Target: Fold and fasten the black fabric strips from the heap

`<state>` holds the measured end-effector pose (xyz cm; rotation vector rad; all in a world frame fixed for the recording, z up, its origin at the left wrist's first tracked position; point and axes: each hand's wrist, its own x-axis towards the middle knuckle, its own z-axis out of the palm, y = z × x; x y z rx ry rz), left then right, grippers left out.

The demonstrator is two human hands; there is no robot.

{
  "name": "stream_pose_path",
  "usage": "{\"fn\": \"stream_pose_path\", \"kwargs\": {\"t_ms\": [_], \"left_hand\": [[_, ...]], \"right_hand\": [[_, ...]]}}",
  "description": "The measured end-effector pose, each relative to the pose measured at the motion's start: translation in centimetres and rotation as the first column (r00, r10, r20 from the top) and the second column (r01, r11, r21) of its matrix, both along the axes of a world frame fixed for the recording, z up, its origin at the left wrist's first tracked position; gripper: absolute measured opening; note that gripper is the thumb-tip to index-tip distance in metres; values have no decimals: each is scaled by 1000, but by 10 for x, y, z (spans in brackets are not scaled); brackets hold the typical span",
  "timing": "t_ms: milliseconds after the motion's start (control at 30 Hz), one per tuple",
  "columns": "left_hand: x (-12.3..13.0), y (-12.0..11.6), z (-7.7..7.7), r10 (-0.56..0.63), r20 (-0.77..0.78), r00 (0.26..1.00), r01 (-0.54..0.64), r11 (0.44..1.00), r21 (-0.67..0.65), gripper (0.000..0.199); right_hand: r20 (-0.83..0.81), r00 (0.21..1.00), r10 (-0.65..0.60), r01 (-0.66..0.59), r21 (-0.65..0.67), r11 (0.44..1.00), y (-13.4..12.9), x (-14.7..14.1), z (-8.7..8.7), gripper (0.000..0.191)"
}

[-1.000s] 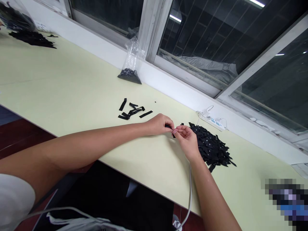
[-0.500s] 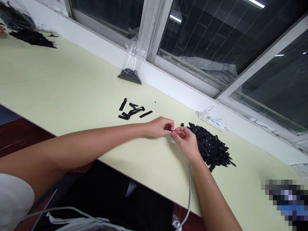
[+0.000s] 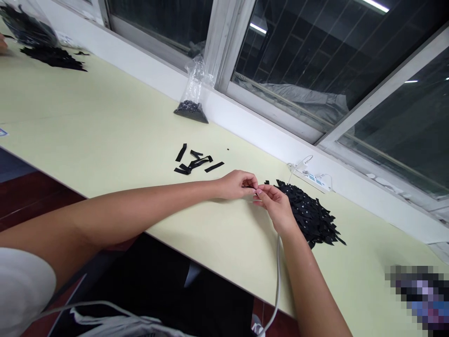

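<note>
My left hand point(image 3: 239, 184) and my right hand point(image 3: 274, 200) meet above the table, fingertips pinched together around a small black strip point(image 3: 249, 187). Most of the strip is hidden behind the fingers. Just beyond my right hand lies a large heap of black strips point(image 3: 308, 213), many with small shiny spots. Several loose black strips point(image 3: 196, 163) lie apart from the heap, to the left beyond my left forearm. One tiny dark piece point(image 3: 228, 149) rests alone on the table.
A clear plastic bag point(image 3: 192, 110) with small black pieces stands by the wall. A white power strip point(image 3: 310, 179) with cables sits behind the heap. A grey cable point(image 3: 278, 271) crosses the table edge. Another black pile point(image 3: 56, 57) and part of a person's hand point(image 3: 3, 44) are far left.
Both hands stay together at the black strip, with the right fingers slightly shifted and more spread. The whole view has moved slightly.
</note>
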<state>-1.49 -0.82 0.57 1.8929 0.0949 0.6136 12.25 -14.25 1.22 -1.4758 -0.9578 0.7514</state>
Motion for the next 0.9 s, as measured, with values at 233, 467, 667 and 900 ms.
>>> {"fn": "stream_pose_path", "kwargs": {"t_ms": [233, 467, 667, 900], "left_hand": [[1, 1, -1, 36, -9, 999, -37, 996, -81, 12], [5, -1, 2, 161, 25, 987, -155, 975, -157, 24], [5, 9, 14, 439, 85, 895, -392, 862, -323, 24], [-1, 18, 27, 648, -17, 762, -566, 652, -505, 48]], "right_hand": [[8, 1000, -24, 24, -60, 998, -1, 0, -1, 48], [170, 975, -143, 157, -70, 985, 1, 12, -2, 45], [567, 711, -415, 587, -154, 795, -26, 74, 13, 31], [725, 539, -428, 795, -272, 542, -55, 134, 12, 28]]}}
